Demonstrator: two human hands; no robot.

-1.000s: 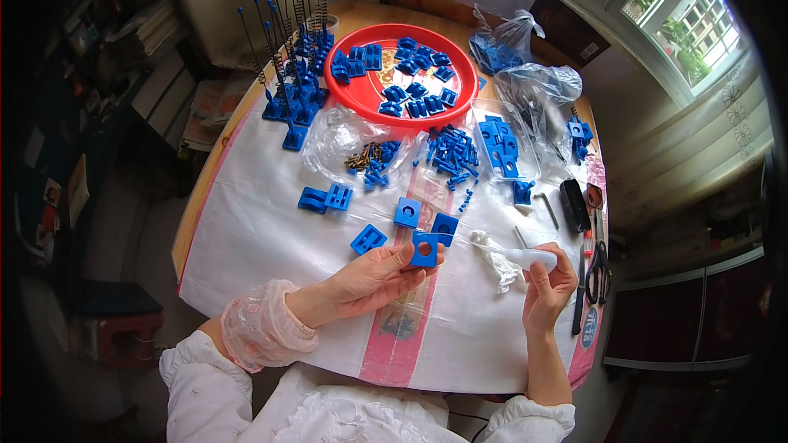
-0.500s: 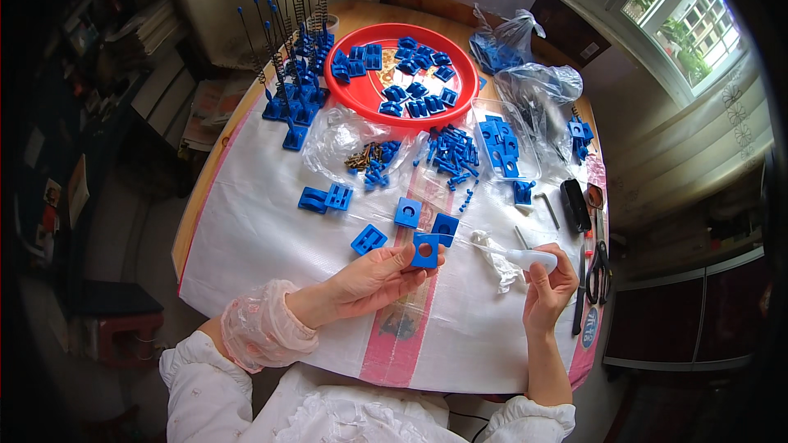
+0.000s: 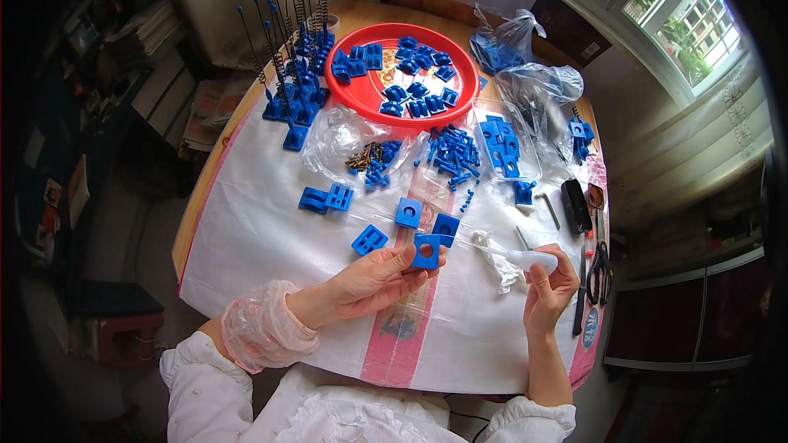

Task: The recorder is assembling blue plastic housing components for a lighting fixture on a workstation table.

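Observation:
My left hand pinches a blue square plastic piece with a round hole between thumb and fingers, above the near middle of the table. In my right hand is a white squeeze bottle with a long thin nozzle, its nozzle pointing left. The nozzle's tip reaches the upper edge of the held piece; whether it touches I cannot tell. Just beyond lie a blue square with a curved cut-out, a blue square partly behind the held one, and a slotted blue piece. Crumpled white tissue lies below the nozzle.
A red tray bears several blue parts. Blue bases with springy rods stand at its left. Nearer are a plastic bag, blue pins and a clear box. Scissors and a black case lie right.
Almost nothing differs. Both hands keep their holds and places, with the blue piece and the bottle shifted only very slightly.

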